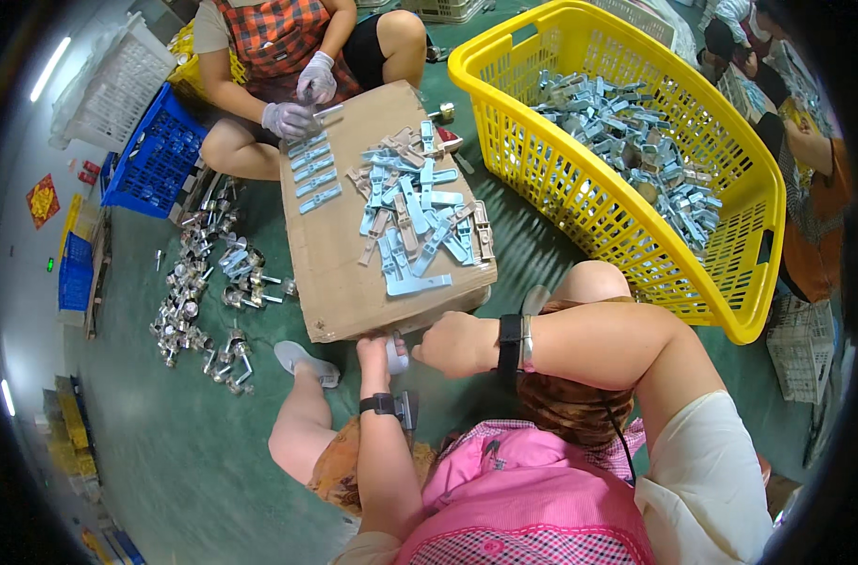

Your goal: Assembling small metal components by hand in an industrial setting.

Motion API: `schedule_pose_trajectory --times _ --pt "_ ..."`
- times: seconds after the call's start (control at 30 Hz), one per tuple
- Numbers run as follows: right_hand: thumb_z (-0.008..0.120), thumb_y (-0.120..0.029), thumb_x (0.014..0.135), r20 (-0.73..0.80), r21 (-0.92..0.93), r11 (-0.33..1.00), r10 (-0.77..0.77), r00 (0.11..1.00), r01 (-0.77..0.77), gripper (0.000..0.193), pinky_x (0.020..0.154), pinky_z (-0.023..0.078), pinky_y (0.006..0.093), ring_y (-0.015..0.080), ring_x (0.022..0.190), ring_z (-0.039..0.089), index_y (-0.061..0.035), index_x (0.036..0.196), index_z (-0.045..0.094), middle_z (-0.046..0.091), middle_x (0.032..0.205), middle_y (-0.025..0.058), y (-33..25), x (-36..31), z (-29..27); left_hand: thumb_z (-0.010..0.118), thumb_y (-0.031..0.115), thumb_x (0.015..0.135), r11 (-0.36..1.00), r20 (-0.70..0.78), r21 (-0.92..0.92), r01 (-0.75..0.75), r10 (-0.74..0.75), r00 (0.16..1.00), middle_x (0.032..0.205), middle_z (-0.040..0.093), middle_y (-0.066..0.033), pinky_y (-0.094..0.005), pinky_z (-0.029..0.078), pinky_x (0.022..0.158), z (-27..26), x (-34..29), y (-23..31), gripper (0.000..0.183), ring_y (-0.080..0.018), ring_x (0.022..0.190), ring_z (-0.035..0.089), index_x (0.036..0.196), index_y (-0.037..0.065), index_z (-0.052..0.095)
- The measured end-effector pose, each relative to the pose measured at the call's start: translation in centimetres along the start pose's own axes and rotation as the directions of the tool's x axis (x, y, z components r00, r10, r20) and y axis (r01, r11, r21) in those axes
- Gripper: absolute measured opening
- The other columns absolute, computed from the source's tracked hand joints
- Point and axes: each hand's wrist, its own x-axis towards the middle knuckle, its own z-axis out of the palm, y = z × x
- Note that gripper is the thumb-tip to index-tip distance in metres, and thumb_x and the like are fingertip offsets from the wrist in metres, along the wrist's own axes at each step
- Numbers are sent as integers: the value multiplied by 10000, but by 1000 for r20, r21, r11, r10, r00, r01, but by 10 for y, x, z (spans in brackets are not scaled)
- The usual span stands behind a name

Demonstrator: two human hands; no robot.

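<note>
My left hand (pixel 376 356) is at the near edge of a cardboard box (pixel 330 287), with its fingers closed. Beside it is a small white thing (pixel 397 352), whose kind I cannot make out. My right hand (pixel 453 345) reaches in from the right, its fingers curled toward that white thing and mostly hidden. On top of the box lies a loose heap of light blue and beige plastic clip-like parts (pixel 410 212). A row of blue parts (pixel 318 179) is laid out along the box's left side.
Across the box, a person in gloves (pixel 292 118) handles small parts. A yellow basket (pixel 580 160) full of blue and metal pieces stands at the right. Metal fittings (pixel 189 301) are scattered on the green floor at left. Blue crates (pixel 151 155) stand behind them.
</note>
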Motion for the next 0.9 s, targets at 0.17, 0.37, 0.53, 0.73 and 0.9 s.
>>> schedule_pose_trajectory --times 0.17,0.37,0.53,0.73,0.9 --pt "544 -110 726 28 -11 1000 14 1000 -14 222 678 485 421 324 760 630 -25 926 588 635 757 152 -1 1 -1 447 -15 805 1000 8 0 1 -1 1000 784 586 -179 -327 512 429 -1 3 -1 255 -250 581 615 1058 -48 456" --pt "567 -125 714 35 -2 1000 10 999 -10 256 672 485 420 325 756 628 -20 948 586 634 754 151 -2 -2 -6 446 -14 804 1000 -14 27 8 -7 1000 792 589 -186 -328 512 431 2 -3 5 258 -250 582 616 1058 -60 462" --pt "553 -99 728 2 -67 997 -28 1000 28 276 578 501 395 290 708 649 -68 995 614 649 738 114 2 1 2 443 -16 789 1000 3 24 -11 11 1000 800 593 -197 -326 510 431 0 -1 1 238 -251 582 619 1007 -88 506" --pt "568 -120 698 40 -14 1000 1 999 0 279 666 485 425 331 744 627 -11 955 582 631 736 157 1 2 2 434 -18 786 1000 -1 26 -9 9 1000 780 597 -197 -329 499 428 1 -3 3 248 -254 567 615 1009 -90 516" --pt "559 -116 700 42 -32 999 -7 999 8 285 667 484 427 337 740 627 -9 964 580 631 735 161 3 2 3 426 -19 789 999 1 15 -32 32 1000 766 600 -194 -338 497 427 4 -5 6 244 -257 540 607 1008 -84 510"
